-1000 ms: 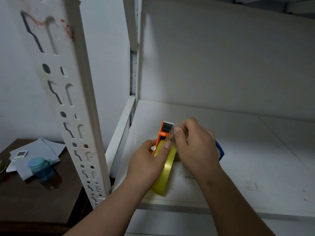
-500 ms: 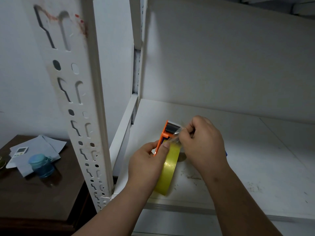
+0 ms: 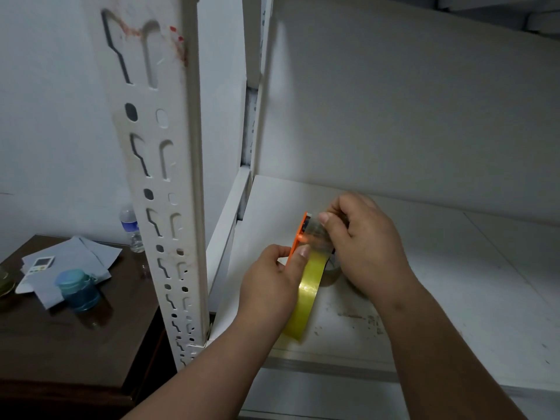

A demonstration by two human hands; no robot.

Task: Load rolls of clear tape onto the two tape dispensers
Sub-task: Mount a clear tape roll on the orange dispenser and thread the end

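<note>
Water bottle [image 3: 131,230], blue jar [image 3: 78,291], remote [image 3: 35,272]

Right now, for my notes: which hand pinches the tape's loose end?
The right hand; it pinches the clear strip by the orange dispenser's top, whereas the left hand grips the yellowish roll.

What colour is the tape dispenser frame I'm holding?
Orange: the tape dispenser frame shows best in the head view, held in the left hand.

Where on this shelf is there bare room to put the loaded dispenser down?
The shelf board is bare right of the right hand, out to its far edge, and behind both hands toward the back wall. It is crowded at front left, where the left hand holds the orange dispenser and tape roll.
</note>
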